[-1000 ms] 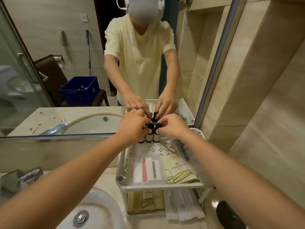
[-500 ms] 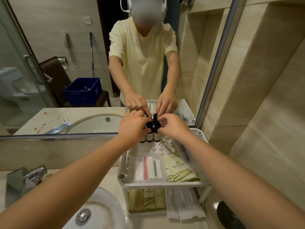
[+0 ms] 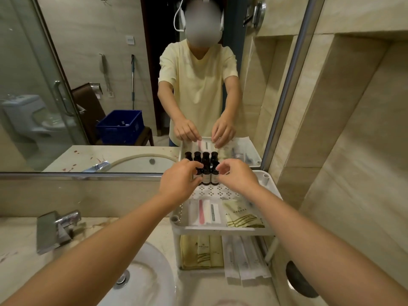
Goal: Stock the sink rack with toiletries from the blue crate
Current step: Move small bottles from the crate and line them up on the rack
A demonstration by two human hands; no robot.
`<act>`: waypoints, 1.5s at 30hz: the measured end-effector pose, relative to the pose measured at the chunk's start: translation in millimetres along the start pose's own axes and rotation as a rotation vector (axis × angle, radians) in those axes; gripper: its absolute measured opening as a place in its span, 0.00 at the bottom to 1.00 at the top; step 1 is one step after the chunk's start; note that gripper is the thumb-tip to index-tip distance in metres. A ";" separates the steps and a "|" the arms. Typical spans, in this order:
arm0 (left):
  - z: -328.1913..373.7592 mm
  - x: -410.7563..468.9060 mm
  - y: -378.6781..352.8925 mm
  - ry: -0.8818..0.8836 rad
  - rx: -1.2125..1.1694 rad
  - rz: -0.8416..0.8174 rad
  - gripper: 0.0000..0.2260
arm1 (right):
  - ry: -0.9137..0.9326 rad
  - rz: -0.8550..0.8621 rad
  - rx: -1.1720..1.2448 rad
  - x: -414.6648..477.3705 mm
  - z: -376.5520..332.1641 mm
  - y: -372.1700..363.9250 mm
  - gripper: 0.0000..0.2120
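Sink rack (image 3: 220, 229) top tier | bottles (image 3: 206, 177) upright, caps up | left hand (image 3: 178, 184) against one, grip unclear | right hand (image 3: 238, 180) loose, apart

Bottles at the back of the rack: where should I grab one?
Pinch a bottle by its black cap, from straight above. They stand upright, packed side by side right by the mirror, so the sides are hard to reach.

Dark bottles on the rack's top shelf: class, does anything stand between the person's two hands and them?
Nothing visible does. The left hand and right hand flank the dark bottles at the back of the rack, on its top shelf; the left fingers overlap the leftmost bottle. The packets lie nearer the front.
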State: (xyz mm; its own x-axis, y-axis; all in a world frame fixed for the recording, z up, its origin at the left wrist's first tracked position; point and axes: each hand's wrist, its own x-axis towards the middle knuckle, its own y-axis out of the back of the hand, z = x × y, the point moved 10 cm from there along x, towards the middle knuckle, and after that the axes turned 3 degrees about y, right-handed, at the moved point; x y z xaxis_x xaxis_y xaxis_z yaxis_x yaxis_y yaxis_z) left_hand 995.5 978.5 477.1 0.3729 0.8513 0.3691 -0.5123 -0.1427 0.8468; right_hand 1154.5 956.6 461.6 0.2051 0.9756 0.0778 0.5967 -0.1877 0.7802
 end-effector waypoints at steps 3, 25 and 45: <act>-13.3 -19.7 5.6 0.067 -0.071 -0.011 0.17 | 0.030 -0.044 0.019 -17.8 -11.7 -20.9 0.11; -142.3 -280.7 155.2 0.470 -0.062 0.033 0.18 | 0.343 -0.270 0.022 -208.9 -213.8 -159.4 0.14; -242.6 -643.9 283.6 0.936 0.186 0.080 0.18 | 0.877 -0.612 -0.245 -476.7 -394.0 -354.7 0.19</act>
State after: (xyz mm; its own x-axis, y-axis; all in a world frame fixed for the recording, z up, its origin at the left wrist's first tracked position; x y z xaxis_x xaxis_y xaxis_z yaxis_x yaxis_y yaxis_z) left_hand 422.4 512.4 386.7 -0.4687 0.8824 0.0410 -0.3482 -0.2272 0.9095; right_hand 539.3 602.8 392.3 -0.7543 0.6560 -0.0257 0.2192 0.2886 0.9320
